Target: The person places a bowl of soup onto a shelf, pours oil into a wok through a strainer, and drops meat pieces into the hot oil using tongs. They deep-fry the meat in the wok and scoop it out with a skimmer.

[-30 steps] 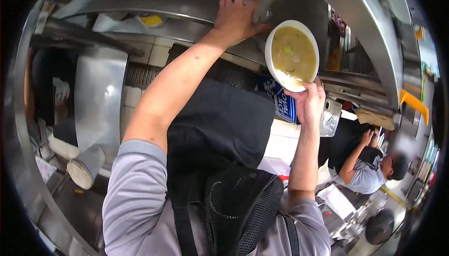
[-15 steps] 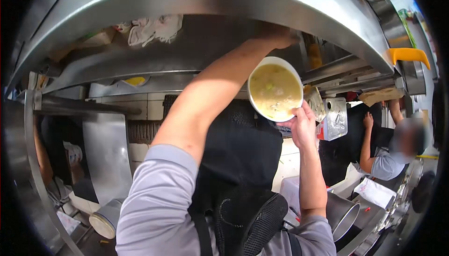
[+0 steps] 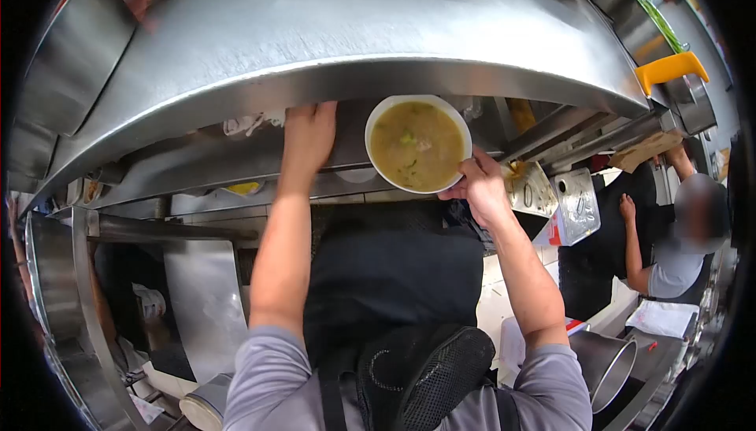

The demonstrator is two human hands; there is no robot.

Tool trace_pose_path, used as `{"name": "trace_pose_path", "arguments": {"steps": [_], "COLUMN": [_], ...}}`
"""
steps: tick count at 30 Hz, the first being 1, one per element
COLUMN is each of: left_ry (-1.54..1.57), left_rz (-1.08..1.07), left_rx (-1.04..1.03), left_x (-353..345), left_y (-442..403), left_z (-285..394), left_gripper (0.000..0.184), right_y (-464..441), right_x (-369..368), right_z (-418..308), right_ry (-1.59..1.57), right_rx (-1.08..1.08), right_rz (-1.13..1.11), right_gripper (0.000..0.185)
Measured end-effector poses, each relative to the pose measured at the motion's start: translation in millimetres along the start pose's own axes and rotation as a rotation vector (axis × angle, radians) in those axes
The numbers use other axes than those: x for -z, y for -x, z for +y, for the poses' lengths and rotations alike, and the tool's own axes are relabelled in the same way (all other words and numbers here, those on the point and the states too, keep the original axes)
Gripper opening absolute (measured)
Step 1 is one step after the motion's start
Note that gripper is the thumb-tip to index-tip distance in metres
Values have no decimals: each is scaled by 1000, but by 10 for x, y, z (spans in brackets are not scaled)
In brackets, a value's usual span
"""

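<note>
My right hand (image 3: 479, 185) grips the lower right rim of a round white bowl (image 3: 423, 190), thumb at the edge and fingers underneath. Yellowish soup (image 3: 413, 147) with green bits and pale pieces fills it; its far rim lies close to the steel shelf edge. My left hand (image 3: 309, 136) reaches beneath that edge, where its fingertips are partly hidden, so I cannot tell whether it holds anything. Just left of it is a crumpled white cloth (image 3: 253, 122) on the lower shelf.
The steel shelf (image 3: 354, 25) spans the view above both hands. An orange handle (image 3: 672, 71) sticks out at its right end. Metal trays (image 3: 580, 203) with utensils stand right of my right hand. A person in a grey shirt (image 3: 676, 271) is farther right. A large steel pot (image 3: 605, 368) sits lower right.
My left hand has come back from the right, beyond the bowl, to the left near the cloth. The bowl in my right hand has shifted left. More of the shelf top shows.
</note>
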State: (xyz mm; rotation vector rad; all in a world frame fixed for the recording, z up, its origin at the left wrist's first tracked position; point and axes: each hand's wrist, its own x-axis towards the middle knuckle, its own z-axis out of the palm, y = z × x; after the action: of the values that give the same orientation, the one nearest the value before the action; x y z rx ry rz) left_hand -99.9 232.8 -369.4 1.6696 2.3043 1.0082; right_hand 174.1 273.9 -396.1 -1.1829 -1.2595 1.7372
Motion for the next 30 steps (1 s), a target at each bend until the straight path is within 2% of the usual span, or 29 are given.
{"name": "trace_pose_path", "arguments": {"steps": [1,3,7,8,12,19,22,24,25,27,29,30], "left_ry": [690,753,845,822,889,825,828,794,791,688,165,268], "left_rz": [278,248,164,140,121,244,244,117,132,18,184,121], "left_rx": [59,206,250,221,157,15,90,221,225,294,6,147], "left_x": [-36,-318,-457,-446,-526,-609,-523,-486,-466,-500,-829,-571], "left_y": [231,598,994,987,794,398,248,153,127,53,53,95], "left_z": [-28,-275,-104,-48,-109,-388,-403,-473,-497,-625,-977,-723], "left_gripper": [42,39,52,59,65,62,54,46,46,33,36,40], "right_y": [-65,-140,-324,-352,-497,-935,-1004,-1037,-1048,-1289,-1279,-1278], "right_x": [-21,-79,-244,-279,-447,-657,-794,-858,-888,-829,-836,-864], "right_z": [-7,3,-30,-39,-91,-68,-145,-138,-121,167,254,365], "right_ry": [-4,-2,-4,-6,-42,-53,-62,-67,-74,-136,-275,-212], "right_rx": [14,7,-50,-44,-39,-20,-17,32,76,25,-39,-5], "right_rz": [-4,-41,-47,-55,-90,-150,-105,-118,-121,-172,-188,-126], "right_gripper": [32,31,32,32,36,41,39,39,38,39,40,42]}}
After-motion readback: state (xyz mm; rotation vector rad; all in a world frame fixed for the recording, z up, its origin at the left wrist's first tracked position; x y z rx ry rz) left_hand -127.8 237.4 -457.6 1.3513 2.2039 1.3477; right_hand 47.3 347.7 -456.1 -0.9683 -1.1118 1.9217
